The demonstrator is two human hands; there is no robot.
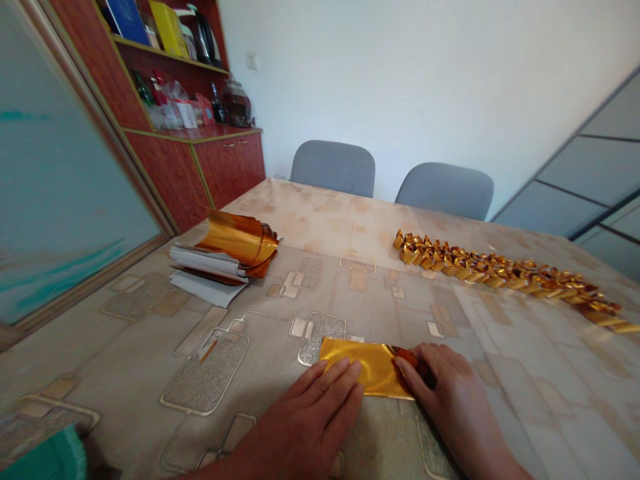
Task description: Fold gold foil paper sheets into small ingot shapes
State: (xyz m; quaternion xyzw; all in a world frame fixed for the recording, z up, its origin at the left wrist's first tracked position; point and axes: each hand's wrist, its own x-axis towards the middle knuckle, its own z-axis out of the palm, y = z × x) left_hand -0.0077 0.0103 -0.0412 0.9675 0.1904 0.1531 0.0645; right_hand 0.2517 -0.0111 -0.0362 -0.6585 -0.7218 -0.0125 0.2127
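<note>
A strip of shiny gold foil paper (373, 370), folded flat, lies on the table in front of me. My left hand (320, 407) rests palm down with its fingers stretched over the left part of the strip. At the other end, my right hand (447, 387) pinches the strip's right edge between thumb and fingers, where a darker, orange-looking bit of foil shows. The fingertips of that hand are partly hidden.
A loose stack of gold and white sheets (227, 250) lies at the left. Rows of folded gold foil pieces (490, 267) stretch along the right. Two grey chairs (333, 167) stand behind the patterned table (280, 340). Green cloth (47, 457) shows at lower left.
</note>
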